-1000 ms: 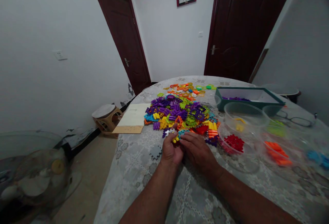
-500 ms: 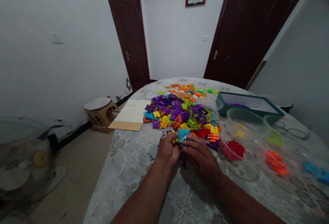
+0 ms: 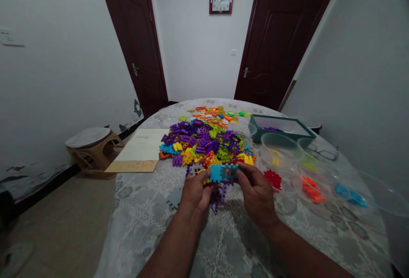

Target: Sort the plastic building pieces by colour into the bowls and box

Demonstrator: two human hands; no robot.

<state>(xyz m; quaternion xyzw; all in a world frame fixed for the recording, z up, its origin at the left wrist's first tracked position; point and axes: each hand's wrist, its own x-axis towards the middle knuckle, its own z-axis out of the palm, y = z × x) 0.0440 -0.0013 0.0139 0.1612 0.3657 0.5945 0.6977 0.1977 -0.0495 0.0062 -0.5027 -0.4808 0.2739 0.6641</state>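
A strip of blue toothed plates [image 3: 216,173] is being held up before the heap [image 3: 204,137], one end being pinched between the right hand's [image 3: 258,193] thumb and fingers. Beside its other end, yellow pieces [image 3: 204,177] are being clasped by the closed left hand [image 3: 194,193].

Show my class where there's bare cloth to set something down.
Bare cloth shows between left forearm and right forearm, nearer than the purple pieces; outside the left forearm, nearer than the paper and grey piece; and outside the right forearm, nearer than the bowls. The middle is crowded by the pile, the right by bowls and box.
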